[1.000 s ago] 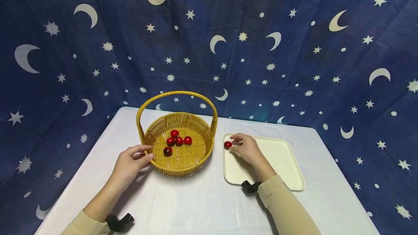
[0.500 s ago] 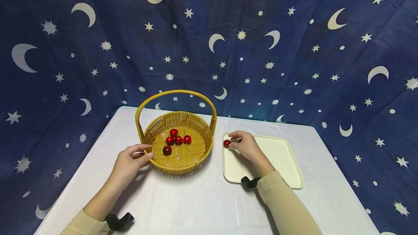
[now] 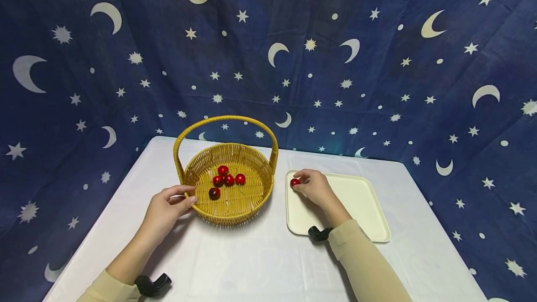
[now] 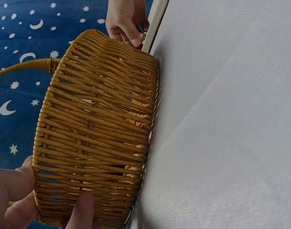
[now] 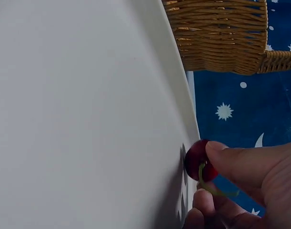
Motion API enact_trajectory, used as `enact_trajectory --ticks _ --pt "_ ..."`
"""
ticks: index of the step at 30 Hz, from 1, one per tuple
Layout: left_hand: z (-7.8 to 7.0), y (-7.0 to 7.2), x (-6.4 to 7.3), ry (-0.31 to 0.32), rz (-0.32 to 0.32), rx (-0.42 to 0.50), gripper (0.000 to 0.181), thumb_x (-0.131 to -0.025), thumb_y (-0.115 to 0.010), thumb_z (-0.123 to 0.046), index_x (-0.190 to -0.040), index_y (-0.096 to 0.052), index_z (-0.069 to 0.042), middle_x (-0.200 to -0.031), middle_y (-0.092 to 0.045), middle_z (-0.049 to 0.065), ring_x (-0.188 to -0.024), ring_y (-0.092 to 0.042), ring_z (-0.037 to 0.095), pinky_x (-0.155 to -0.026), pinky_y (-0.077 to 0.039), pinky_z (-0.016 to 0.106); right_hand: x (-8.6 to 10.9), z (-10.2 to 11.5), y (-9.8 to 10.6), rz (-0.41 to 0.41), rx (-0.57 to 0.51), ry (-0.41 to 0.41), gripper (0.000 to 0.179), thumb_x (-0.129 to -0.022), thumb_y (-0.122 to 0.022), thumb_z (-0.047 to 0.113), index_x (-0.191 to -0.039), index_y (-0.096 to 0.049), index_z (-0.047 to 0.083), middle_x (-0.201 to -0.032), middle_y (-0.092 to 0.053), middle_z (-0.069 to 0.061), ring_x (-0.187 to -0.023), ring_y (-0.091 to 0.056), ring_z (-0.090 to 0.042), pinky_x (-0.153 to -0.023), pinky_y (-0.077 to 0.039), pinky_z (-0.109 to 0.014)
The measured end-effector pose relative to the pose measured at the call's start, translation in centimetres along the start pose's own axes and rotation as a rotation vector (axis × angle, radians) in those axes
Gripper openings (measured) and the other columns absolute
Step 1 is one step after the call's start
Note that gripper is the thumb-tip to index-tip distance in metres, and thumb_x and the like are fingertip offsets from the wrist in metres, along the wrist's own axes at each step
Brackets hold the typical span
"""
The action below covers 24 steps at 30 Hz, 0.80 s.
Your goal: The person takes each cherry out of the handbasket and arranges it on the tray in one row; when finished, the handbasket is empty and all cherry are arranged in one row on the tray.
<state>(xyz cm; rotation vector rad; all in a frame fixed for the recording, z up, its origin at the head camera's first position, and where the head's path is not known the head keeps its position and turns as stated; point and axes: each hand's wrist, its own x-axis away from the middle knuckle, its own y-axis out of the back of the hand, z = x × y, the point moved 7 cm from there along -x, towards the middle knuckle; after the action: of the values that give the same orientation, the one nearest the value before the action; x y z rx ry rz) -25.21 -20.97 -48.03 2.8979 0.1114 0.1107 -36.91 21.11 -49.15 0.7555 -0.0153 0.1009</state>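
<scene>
My left hand (image 3: pixel 168 206) grips the near-left rim of a yellow woven basket (image 3: pixel 235 218), thumb and fingers on either side of the wall. Inside the basket lie several dark red cherries (image 3: pixel 229 180). Over the far-left corner of a cream tray (image 3: pixel 348 204), my right hand (image 3: pixel 315 190) pinches one more cherry (image 3: pixel 295 182) between thumb and fingers. The right wrist view shows this cherry (image 5: pixel 197 160) with a green stem, very close to the tray's surface; whether it touches is hard to tell.
The basket's tall arched handle (image 3: pixel 226 118) rises above it. A white cloth (image 3: pixel 251 264) covers the table, and a dark blue curtain (image 3: pixel 235 59) with moons and stars hangs behind and at the sides. The tray stands a short gap right of the basket.
My right thumb and fingers have closed on the cherry in the tray, and it has shifted slightly to the right. My left hand keeps its hold on the basket.
</scene>
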Motion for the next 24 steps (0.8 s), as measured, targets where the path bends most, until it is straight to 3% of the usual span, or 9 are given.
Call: enact_trajectory --ticks 7,12,17,24 --pt "-0.2 0.0 0.2 -0.005 -0.003 0.021 0.044 -0.099 -0.079 -0.01 -0.139 -0.067 0.004 -0.138 -0.061 0.027 -0.094 -0.071 -0.002 -0.085 -0.069 0.03 1.0 1.4 1.4 -0.061 0.008 0.06 0.034 -0.091 -0.084 0.011 -0.125 -0.078 0.013 -0.115 -0.075 -0.013 -0.093 -0.071 -0.024 -0.066 -0.058 -0.029" --pt "-0.2 -0.1 0.2 -0.013 0.002 0.013 0.044 -0.099 -0.079 -0.011 -0.139 -0.067 0.004 -0.139 -0.06 0.027 -0.094 -0.071 -0.002 -0.085 -0.069 0.031 3.0 4.7 2.4 -0.111 -0.056 0.166 0.038 -0.088 -0.085 0.007 -0.125 -0.078 0.011 -0.113 -0.076 -0.015 -0.086 -0.067 -0.023 -0.068 -0.055 -0.026" --pt "-0.2 -0.1 0.2 -0.016 -0.001 0.005 0.043 -0.1 -0.078 -0.011 -0.139 -0.067 0.004 -0.14 -0.059 0.027 -0.095 -0.071 -0.003 -0.085 -0.069 0.031 5.3 9.3 1.6 -0.052 -0.143 0.28 0.037 -0.087 -0.085 0.004 -0.123 -0.079 0.012 -0.109 -0.076 -0.014 -0.081 -0.064 -0.018 -0.064 -0.054 -0.022" --pt "-0.1 0.0 0.2 -0.015 -0.003 0.015 0.044 -0.1 -0.078 -0.011 -0.14 -0.067 0.004 -0.142 -0.06 0.027 -0.095 -0.07 -0.003 -0.085 -0.069 0.029 6.4 13.8 -2.3 0.095 -0.175 0.344 0.038 -0.089 -0.083 0.004 -0.124 -0.079 0.019 -0.118 -0.078 -0.009 -0.086 -0.065 -0.016 -0.068 -0.056 -0.024"
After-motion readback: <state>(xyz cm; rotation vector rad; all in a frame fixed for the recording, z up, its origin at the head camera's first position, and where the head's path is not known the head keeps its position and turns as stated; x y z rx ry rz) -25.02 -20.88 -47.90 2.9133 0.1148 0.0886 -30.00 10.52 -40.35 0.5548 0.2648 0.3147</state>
